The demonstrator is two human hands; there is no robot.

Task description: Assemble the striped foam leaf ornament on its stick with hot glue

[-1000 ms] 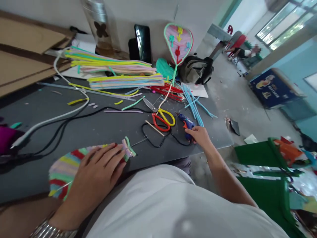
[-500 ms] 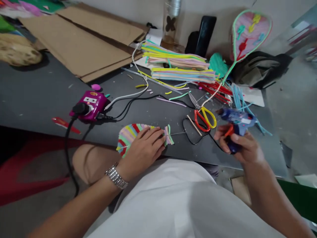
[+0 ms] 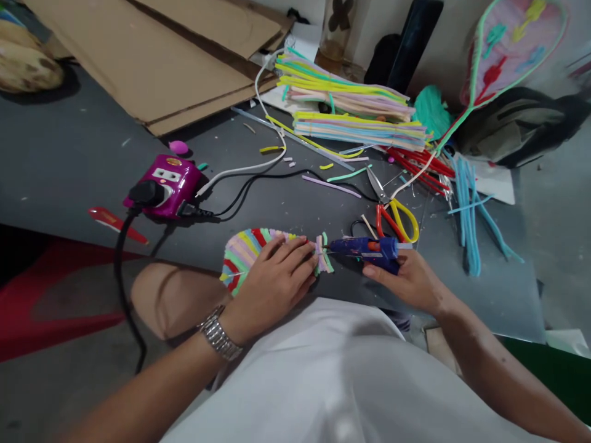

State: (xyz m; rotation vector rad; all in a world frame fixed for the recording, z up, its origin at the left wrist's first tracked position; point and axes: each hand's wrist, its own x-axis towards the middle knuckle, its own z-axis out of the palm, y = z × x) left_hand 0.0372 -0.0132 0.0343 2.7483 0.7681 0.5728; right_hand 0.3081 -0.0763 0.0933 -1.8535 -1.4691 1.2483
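Note:
My left hand [image 3: 273,280] lies flat with fingers spread on a striped fan-shaped piece of coloured pipe cleaners [image 3: 242,252], pressing it onto the grey table [image 3: 69,160] near the front edge. My right hand [image 3: 409,283] grips a blue glue gun [image 3: 367,249] held sideways. Its nozzle points left and meets the bunched pipe-cleaner ends [image 3: 323,253] just past my left fingertips.
Red and yellow scissors [image 3: 394,215] lie behind the glue gun. A purple power strip [image 3: 166,184] with black cables sits to the left. Stacks of pipe cleaners [image 3: 351,114], blue ones [image 3: 468,203], cardboard sheets [image 3: 152,61], a finished pink fan [image 3: 512,43] and a black bag [image 3: 517,123] line the back.
My right hand picked the glue gun off the table, lifted it, then brought it left and down to the bunched ends. My left hand stayed on the striped piece. The camera turned left.

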